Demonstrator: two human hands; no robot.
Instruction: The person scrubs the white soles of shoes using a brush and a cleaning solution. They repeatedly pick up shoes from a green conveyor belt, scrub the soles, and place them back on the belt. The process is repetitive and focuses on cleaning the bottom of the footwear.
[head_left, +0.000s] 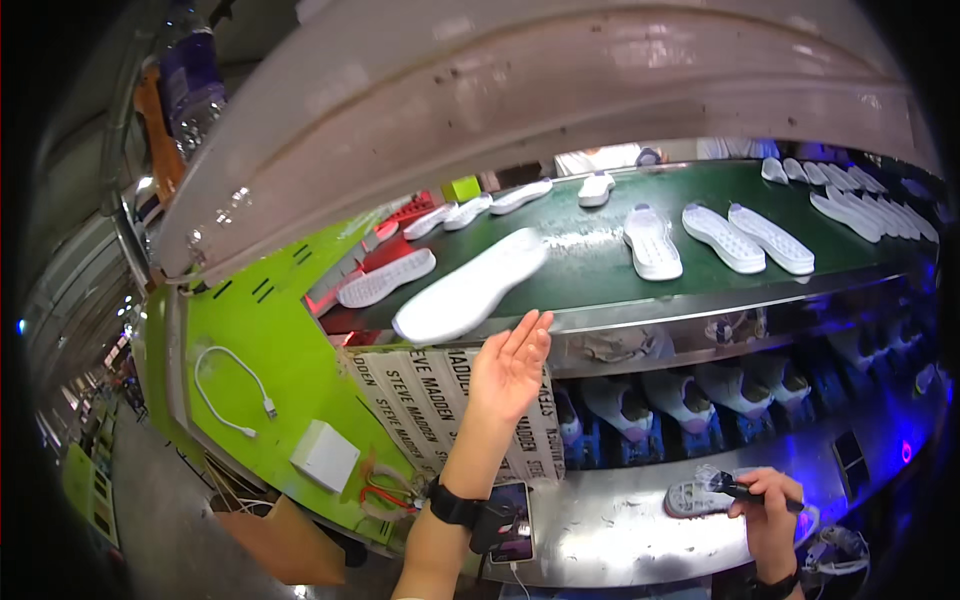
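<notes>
My left hand (512, 365) reaches forward with its fingers stretched out and nothing in it. Just beyond its fingertips, a large white shoe sole (475, 287) is over the near left edge of the green conveyor belt (590, 240); whether it rests there I cannot tell. At the lower right, my right hand (772, 515) is closed around the black handle of a brush (735, 487). The bristles of that brush are close above a greyish sole (692, 500) lying on the metal worktop (620, 540).
More white soles (652, 243) lie along the belt. Below it, several light shoes (685, 400) stand in a row on a lower shelf. A green table (240, 345) on the left bears a white cable (232, 350) and a white box (325, 456). A phone (515, 525) lies by my left forearm. A curved cover (560, 90) arches overhead.
</notes>
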